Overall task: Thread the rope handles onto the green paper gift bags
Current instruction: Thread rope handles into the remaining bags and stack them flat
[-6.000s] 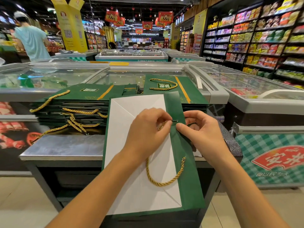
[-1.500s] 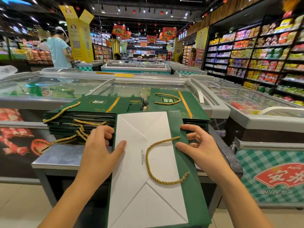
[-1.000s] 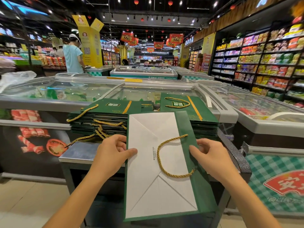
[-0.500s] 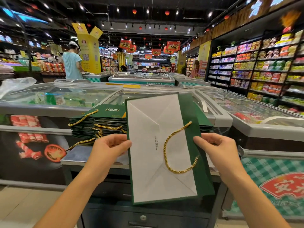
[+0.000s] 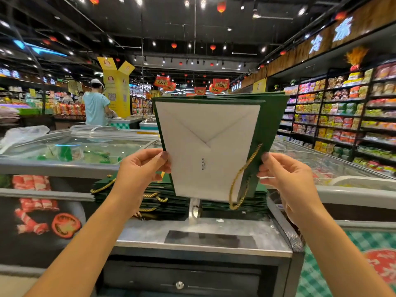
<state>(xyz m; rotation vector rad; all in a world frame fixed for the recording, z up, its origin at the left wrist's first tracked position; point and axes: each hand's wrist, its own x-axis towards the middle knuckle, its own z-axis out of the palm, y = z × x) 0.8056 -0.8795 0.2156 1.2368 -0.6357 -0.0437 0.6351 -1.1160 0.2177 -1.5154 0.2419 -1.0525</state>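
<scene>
A flat green paper gift bag (image 5: pixel 267 125) with a white folded underside stands upright in the air in front of me. My left hand (image 5: pixel 139 174) pinches its left edge and my right hand (image 5: pixel 287 176) pinches its right edge. A gold rope handle (image 5: pixel 240 183) hangs in a loop from the bag's lower right. Below and behind the raised bag lie stacks of green bags (image 5: pixel 154 196) with gold rope handles, partly hidden by the bag and my hands.
A steel counter top (image 5: pixel 192 236) lies below my hands, with a cabinet front beneath it. Glass-lidded chest freezers (image 5: pixel 75 151) stand left and right. Stocked shelves (image 5: pixel 342 116) line the right wall. A person in a light blue shirt (image 5: pixel 95 108) stands far left.
Both hands have lifted the bag off the counter and tipped it upright, so that the end that lay far from me is now at the top. The rope loop now dangles downward.
</scene>
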